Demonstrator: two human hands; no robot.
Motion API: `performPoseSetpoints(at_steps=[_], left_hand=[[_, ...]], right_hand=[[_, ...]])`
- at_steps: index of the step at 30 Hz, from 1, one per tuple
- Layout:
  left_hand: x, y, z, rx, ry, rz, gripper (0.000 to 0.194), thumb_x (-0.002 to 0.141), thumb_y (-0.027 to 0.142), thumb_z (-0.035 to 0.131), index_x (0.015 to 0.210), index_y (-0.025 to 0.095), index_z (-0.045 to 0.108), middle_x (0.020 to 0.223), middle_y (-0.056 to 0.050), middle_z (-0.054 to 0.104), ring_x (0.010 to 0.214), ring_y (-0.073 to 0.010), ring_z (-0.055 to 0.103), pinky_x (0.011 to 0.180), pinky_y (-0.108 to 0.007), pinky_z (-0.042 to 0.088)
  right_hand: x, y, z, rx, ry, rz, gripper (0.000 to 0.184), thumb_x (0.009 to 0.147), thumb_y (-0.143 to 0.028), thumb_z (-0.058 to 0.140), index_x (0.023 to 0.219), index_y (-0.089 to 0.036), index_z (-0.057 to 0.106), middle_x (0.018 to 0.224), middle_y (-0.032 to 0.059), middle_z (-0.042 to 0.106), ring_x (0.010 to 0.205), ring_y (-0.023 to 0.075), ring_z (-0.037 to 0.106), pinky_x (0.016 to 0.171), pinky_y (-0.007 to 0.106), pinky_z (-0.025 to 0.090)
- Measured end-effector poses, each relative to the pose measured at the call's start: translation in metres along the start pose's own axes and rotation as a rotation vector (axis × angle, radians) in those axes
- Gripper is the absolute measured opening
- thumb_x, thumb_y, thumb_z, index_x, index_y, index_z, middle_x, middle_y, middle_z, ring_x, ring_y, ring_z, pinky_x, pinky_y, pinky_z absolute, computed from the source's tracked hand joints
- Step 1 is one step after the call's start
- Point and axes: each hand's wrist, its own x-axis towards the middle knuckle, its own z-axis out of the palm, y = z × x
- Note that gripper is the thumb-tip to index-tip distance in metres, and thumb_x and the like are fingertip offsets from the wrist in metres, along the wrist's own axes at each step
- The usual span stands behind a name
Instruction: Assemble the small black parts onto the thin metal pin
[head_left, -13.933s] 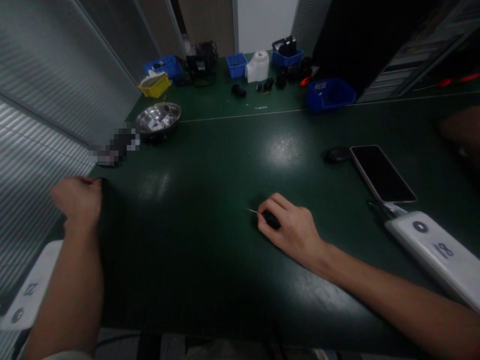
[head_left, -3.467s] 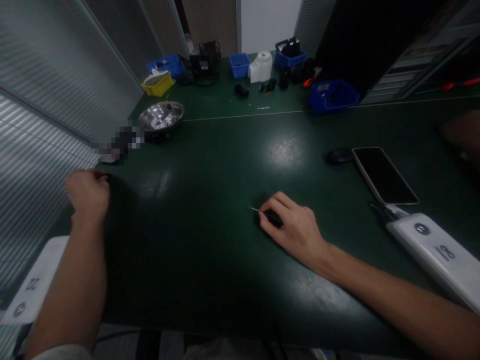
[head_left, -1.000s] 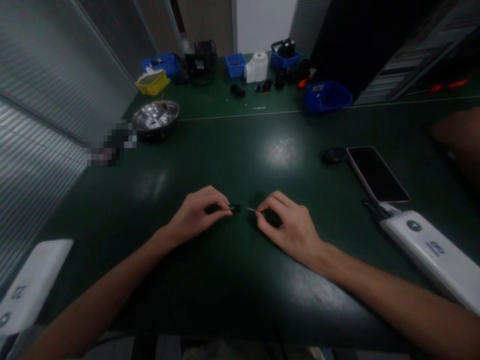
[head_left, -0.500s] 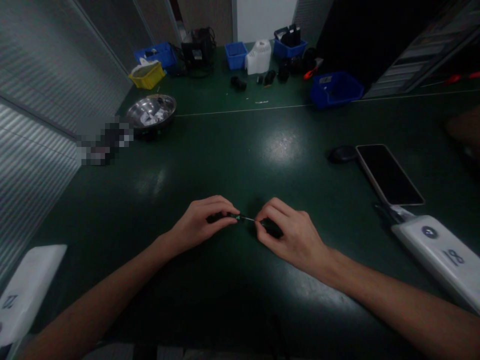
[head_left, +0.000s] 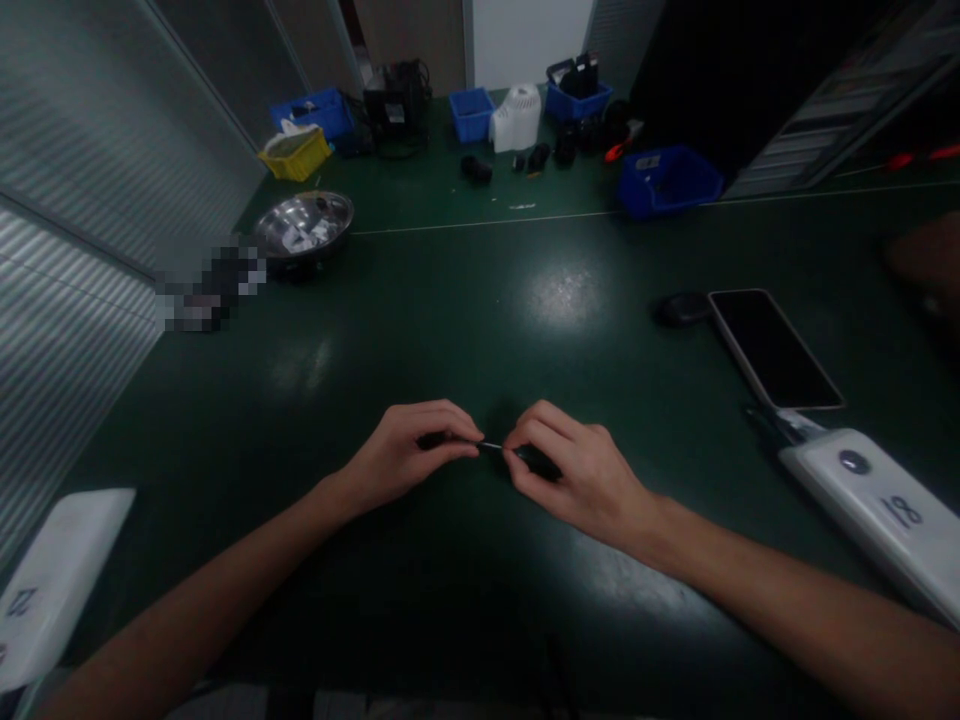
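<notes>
Over the green tabletop [head_left: 420, 330], my two hands meet close together, a small gap between their fingertips. A thin metal rod [head_left: 491, 446] bridges that gap; its kind is too small to make out. My left hand [head_left: 416, 440] pinches the rod's left end between thumb and fingers, which mostly cover it. At the other end, the thumb and forefinger of my right hand [head_left: 574, 460] are closed on the rod. Something dark shows under the right palm, but I cannot tell whether it is an object or shadow.
A phone [head_left: 776, 348] and a black mouse [head_left: 684, 309] lie at right, beside a white numbered case [head_left: 870, 500]. Another white case [head_left: 67, 570] is at left. A metal bowl [head_left: 341, 225], blue bin [head_left: 667, 190] and yellow basket [head_left: 300, 160] stand farther back. Someone's arm [head_left: 930, 260] shows at far right.
My hands have come slightly closer together, so less of the rod shows. The dark-green part beside my left fingertips is now covered by them.
</notes>
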Motion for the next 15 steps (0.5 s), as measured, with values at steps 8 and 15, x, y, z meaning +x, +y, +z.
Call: performPoseSetpoints(at_steps=[8, 15], left_hand=[[0.0013, 0.0015, 0.0015, 0.041, -0.032, 0.046, 0.021, 0.095, 0.023, 0.067, 0.113, 0.019, 0.076, 0.107, -0.008, 0.071, 0.096, -0.0155, 0.068, 0.086, -0.027, 0.055], [0.0003, 0.0027, 0.0010, 0.091, -0.042, 0.039, 0.029, 0.097, 0.026, 0.065, 0.124, 0.021, 0.072, 0.111, -0.010, 0.069, 0.098, -0.0173, 0.067, 0.084, -0.029, 0.056]], right_hand=[[0.0011, -0.0025, -0.0012, -0.029, -0.042, -0.062, 0.016, 0.103, -0.028, 0.050, 0.106, -0.019, 0.062, 0.101, 0.0033, 0.060, 0.079, 0.0115, 0.060, 0.061, 0.025, 0.044], [0.0001, -0.0012, -0.0012, -0.013, -0.001, -0.007, 0.015, 0.103, -0.028, 0.051, 0.106, -0.021, 0.064, 0.102, 0.0039, 0.062, 0.081, 0.0124, 0.061, 0.065, 0.025, 0.047]])
